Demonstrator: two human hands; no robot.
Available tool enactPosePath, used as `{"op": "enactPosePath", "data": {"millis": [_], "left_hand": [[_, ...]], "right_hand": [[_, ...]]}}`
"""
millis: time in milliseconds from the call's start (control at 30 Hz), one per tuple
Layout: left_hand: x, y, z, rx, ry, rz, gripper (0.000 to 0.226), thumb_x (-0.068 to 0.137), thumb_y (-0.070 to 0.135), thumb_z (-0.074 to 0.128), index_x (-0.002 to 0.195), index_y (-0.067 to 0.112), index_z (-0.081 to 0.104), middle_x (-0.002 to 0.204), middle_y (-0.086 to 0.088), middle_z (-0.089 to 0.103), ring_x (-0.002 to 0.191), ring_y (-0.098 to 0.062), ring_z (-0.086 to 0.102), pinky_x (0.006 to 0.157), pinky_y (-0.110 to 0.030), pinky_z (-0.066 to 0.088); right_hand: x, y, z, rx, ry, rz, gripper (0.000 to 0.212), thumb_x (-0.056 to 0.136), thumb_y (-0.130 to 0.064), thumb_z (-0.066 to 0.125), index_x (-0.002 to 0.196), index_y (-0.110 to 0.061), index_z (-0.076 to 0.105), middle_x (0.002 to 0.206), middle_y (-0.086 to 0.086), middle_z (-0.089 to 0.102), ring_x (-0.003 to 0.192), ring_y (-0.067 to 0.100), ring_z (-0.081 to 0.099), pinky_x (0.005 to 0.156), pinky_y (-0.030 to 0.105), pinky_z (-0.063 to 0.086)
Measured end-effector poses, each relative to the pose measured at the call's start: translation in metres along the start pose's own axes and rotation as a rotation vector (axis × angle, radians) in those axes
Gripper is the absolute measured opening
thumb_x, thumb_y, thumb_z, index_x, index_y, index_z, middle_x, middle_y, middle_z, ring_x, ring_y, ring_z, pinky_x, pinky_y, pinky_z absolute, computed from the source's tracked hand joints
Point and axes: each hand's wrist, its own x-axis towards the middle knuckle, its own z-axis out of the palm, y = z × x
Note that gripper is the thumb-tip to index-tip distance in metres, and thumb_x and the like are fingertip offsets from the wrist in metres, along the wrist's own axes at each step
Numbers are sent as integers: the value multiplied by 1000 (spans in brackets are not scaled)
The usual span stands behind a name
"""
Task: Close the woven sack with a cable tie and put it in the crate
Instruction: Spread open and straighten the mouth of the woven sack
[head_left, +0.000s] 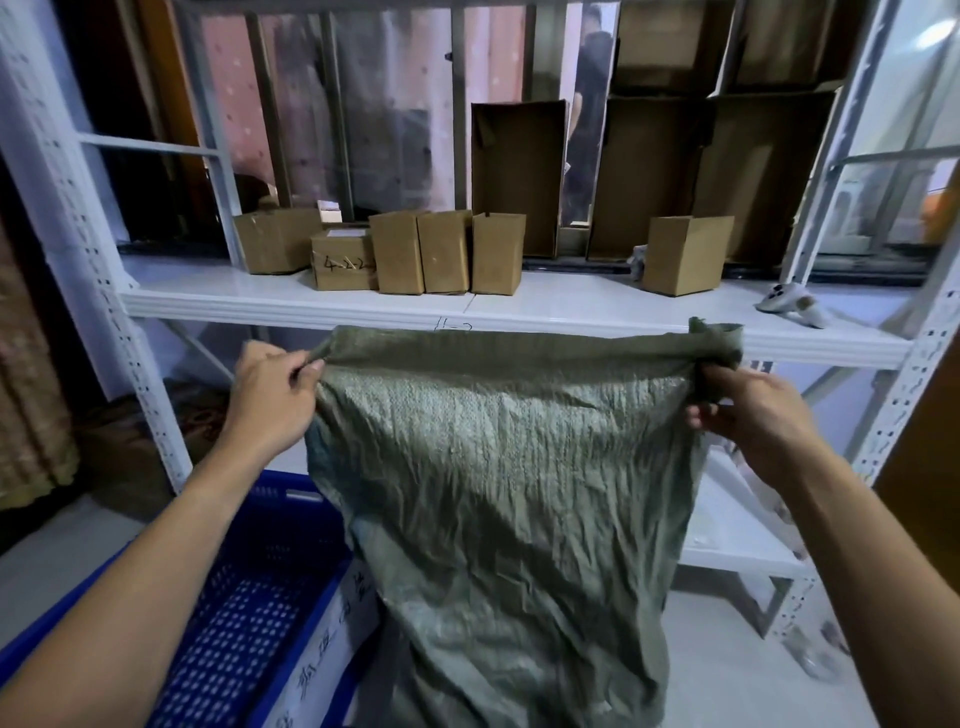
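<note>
You hold the sack (509, 467) up in front of you, at the centre of the view, stretched by its top edge between both hands. It is green woven plastic, dull and heavily crinkled. It hangs limp and flat, wide at the top and narrowing toward six o'clock, where its lower end runs out of view.

Your left hand (270, 395), at ten o'clock of the sack, pinches the top corner between the thumb and curled fingers. Your right hand (748, 410), at two o'clock, has its fingers curled round the other corner, where the fabric is bunched and rolled into a thick wad. The top hem runs taut between the two grips.

The crate (249, 597) sits at seven o'clock, just beside the sack's lower left. It is blue plastic with lattice-pierced walls and floor, and a white label (337, 644) with dark handwriting is on its near side. The sack covers the crate's right corner; you cannot tell whether they touch.

At twelve o'clock, behind the hem, runs a smooth white metal shelf (519, 306) on hole-punched uprights (130, 364). A row of small brown cardboard boxes (447, 252) stands at eleven o'clock, one marked with handwritten figures. Taller open cartons (517, 176) stand behind at one o'clock. A white moulded object (792, 306) lies at two o'clock on the shelf.
</note>
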Motion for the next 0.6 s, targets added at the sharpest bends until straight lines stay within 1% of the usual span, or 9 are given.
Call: {"op": "enactPosePath", "data": {"millis": [67, 133, 200, 267, 367, 433, 467, 500, 600], "left_hand": [[-1, 8, -4, 74, -6, 32, 29, 101, 25, 53, 119, 9, 69, 106, -17, 51, 107, -39, 51, 91, -42, 39], [-1, 12, -4, -9, 22, 8, 27, 101, 26, 53, 116, 13, 71, 101, -17, 61, 100, -39, 57, 86, -43, 44], [-5, 16, -3, -237, 76, -73, 23, 98, 27, 58, 111, 16, 74, 93, -9, 71, 96, -35, 65, 88, -48, 53], [-8, 22, 0, -536, 101, -225, 24, 96, 23, 63, 117, 14, 72, 90, 2, 72, 95, -25, 67, 90, -44, 56], [-6, 24, 9, -911, 53, -520, 29, 95, 12, 64, 124, 9, 65, 88, 2, 69, 83, -16, 64, 75, -27, 51], [-2, 21, 16, -1016, -26, -630, 19, 97, 9, 58, 115, 6, 65, 87, -3, 69, 75, -15, 64, 67, -26, 48], [-2, 21, 18, -1025, -53, -655, 14, 99, 9, 54, 107, 8, 65, 87, -5, 68, 73, -16, 63, 66, -28, 49], [-3, 23, 20, -1022, -61, -666, 15, 100, 9, 50, 99, 12, 65, 89, -6, 68, 74, -17, 63, 69, -30, 51], [-4, 27, 21, -1013, -42, -641, 26, 102, 8, 43, 90, 16, 64, 94, -10, 67, 83, -21, 64, 85, -34, 51]], "right_hand": [[-2, -3, 3, 97, 13, 1, 13, 98, -3, 53, 88, 3, 59, 83, 17, 61, 55, 21, 68, 56, 21, 59], [-3, -2, 7, 133, 25, -23, 8, 97, 3, 52, 93, 2, 58, 88, 15, 60, 58, 12, 71, 66, 21, 60], [-3, 2, 12, 229, 55, -19, 7, 96, 3, 51, 96, -3, 55, 92, 11, 59, 58, 7, 71, 72, 24, 60], [-5, 5, 18, 432, 125, 46, 7, 97, 6, 49, 94, 2, 54, 90, 14, 58, 54, 12, 72, 61, 22, 59], [-4, 10, 21, 701, 182, 127, 13, 99, 6, 46, 90, 3, 54, 92, 15, 59, 50, 17, 71, 52, 20, 57], [-1, 12, 22, 792, 176, 168, 13, 100, 2, 45, 95, 0, 56, 97, 13, 62, 52, 17, 72, 52, 19, 56], [1, 11, 21, 793, 170, 181, 16, 101, 0, 44, 95, -4, 58, 95, 11, 63, 51, 16, 71, 50, 18, 55], [3, 12, 20, 746, 152, 181, 21, 102, -2, 43, 92, -8, 60, 87, 8, 63, 47, 14, 68, 46, 18, 52], [3, 11, 17, 393, -8, 125, 33, 100, -2, 36, 79, -16, 58, 59, 1, 45, 35, 8, 40, 33, 18, 31]]}}
